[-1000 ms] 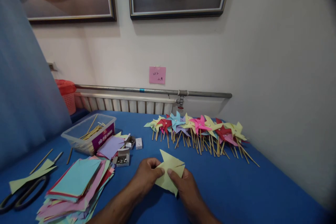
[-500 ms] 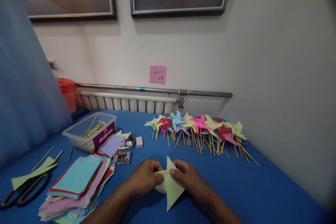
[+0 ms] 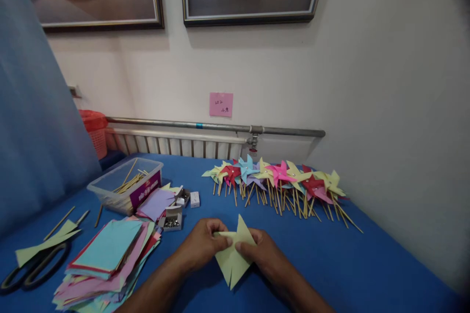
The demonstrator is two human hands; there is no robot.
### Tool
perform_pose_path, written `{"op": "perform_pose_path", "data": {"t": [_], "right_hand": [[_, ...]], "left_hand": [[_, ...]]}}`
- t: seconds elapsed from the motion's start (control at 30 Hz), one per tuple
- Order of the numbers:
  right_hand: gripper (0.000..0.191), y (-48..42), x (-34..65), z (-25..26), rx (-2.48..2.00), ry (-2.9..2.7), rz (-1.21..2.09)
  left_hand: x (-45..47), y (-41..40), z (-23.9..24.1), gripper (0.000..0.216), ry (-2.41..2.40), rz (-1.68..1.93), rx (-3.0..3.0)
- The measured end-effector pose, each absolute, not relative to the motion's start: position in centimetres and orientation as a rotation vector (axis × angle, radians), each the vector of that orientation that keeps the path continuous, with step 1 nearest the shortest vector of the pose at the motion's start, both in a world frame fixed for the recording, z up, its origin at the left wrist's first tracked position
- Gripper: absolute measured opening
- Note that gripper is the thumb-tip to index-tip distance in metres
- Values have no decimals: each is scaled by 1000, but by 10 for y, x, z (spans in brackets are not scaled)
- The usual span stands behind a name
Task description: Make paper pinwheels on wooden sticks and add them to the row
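A pale yellow paper sheet (image 3: 232, 260), cut and partly folded into pointed flaps, sits just above the blue table (image 3: 352, 269) in both my hands. My left hand (image 3: 203, 247) pinches its upper left edge with thumb and fingers closed. My right hand (image 3: 261, 254) presses its thumb on the middle of the sheet, with the fingers curled behind it. One point of the paper sticks up between the hands and another hangs down toward me.
A row of finished coloured pinwheels (image 3: 279, 183) on sticks lies at the back right. Left of my hands are a stack of coloured paper (image 3: 106, 257), small boxes of pins (image 3: 172, 219), a clear tub of sticks (image 3: 125, 186) and scissors (image 3: 33, 264).
The sheet has been turned between my hands: its long lower point is shorter and more centred now, and the upper point has shifted slightly right. Both hands kept hold of it.
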State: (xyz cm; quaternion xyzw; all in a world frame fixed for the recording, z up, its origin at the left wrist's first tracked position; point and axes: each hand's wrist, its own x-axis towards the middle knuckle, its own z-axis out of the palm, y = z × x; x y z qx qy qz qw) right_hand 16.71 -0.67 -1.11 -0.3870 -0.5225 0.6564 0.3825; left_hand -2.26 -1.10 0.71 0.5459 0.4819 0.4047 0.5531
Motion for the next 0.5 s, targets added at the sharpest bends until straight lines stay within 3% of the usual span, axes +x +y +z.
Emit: {"op": "perform_pose_path", "data": {"t": [0.2, 0.5], "right_hand": [[52, 1, 161, -25, -1023, -1043, 1543], [51, -10, 150, -34, -1049, -1040, 1404]], "left_hand": [[-19, -8, 5, 38, 908, 1188, 972], [0, -15, 1, 49, 879, 1150, 882]]}}
